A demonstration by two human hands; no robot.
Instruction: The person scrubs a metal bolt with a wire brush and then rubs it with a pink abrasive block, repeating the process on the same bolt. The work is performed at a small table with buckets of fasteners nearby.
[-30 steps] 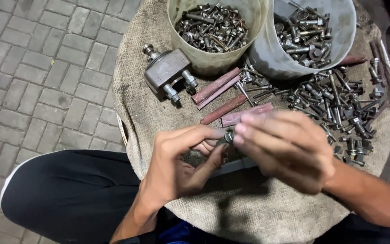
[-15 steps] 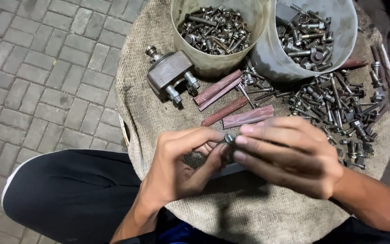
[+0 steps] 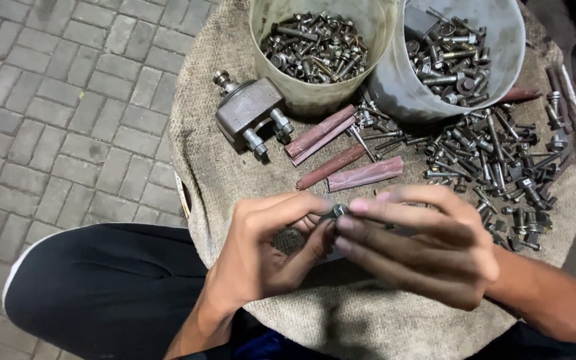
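Observation:
My left hand point(image 3: 268, 250) and my right hand point(image 3: 415, 243) meet over the front of a burlap-covered round surface point(image 3: 215, 160). Between their fingertips sits a small metal bolt with a nut point(image 3: 337, 213); the left thumb and forefinger pinch it from one side, the right fingers grip it from the other. Most of the bolt is hidden by the fingers. A heap of loose bolts and nuts point(image 3: 501, 167) lies just beyond my right hand.
Two buckets of bolts stand at the back: a beige one point(image 3: 318, 47) and a grey one point(image 3: 458, 57). A grey metal block with studs point(image 3: 251, 113) and several reddish-brown rolled strips point(image 3: 345, 157) lie between them and my hands. Paving bricks point(image 3: 55, 113) cover the ground left.
Both hands have stayed together on the small bolt, with the fingers shifting slightly around it. Nothing else on the surface has moved.

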